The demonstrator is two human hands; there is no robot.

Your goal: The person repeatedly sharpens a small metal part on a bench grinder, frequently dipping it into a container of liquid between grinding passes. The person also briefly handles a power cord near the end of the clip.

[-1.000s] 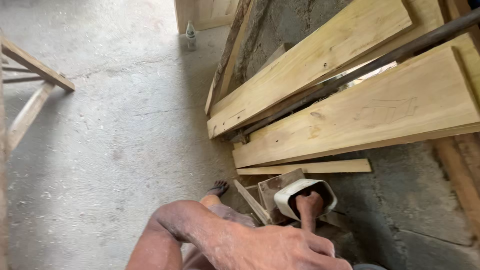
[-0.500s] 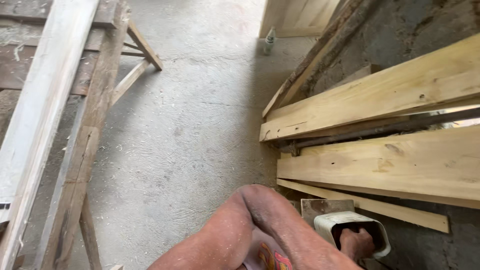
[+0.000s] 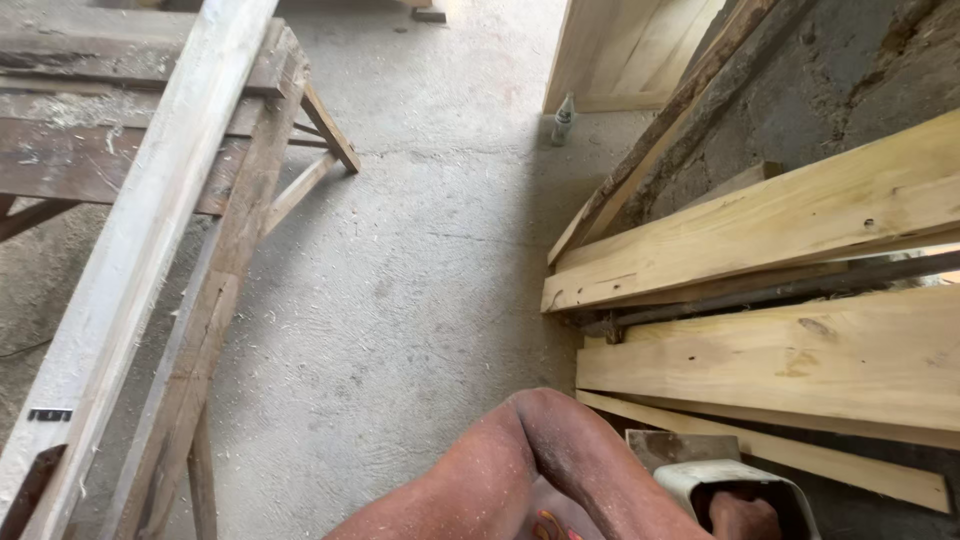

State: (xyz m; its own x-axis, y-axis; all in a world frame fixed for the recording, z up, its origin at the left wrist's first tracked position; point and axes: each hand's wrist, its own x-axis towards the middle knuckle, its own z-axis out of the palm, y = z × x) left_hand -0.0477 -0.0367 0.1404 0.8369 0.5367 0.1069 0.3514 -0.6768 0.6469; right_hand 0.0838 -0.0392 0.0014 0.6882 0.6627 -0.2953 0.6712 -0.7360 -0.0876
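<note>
A bare, dust-speckled arm bends up from the bottom edge, elbow near the middle. It looks like my left arm. My left hand (image 3: 742, 517) reaches down into a white, rounded-square container (image 3: 700, 476) at the bottom right, and only the knuckles show inside its opening. Whether the fingers grip anything in there is hidden. My right hand is out of sight. A small dark wood offcut (image 3: 680, 446) lies just behind the container, beside a thin slat (image 3: 850, 472).
Pale yellow planks (image 3: 780, 235) and a dark pole (image 3: 800, 285) lean against a rough grey wall on the right. A weathered sawhorse (image 3: 230, 250) carrying a long grey board (image 3: 150, 230) stands on the left. A small bottle (image 3: 565, 118) stands on the dusty concrete floor (image 3: 420, 280).
The view has swung left and up: the sawhorse and long board have come into sight, and the planks slid right. The hand stays in the white container.
</note>
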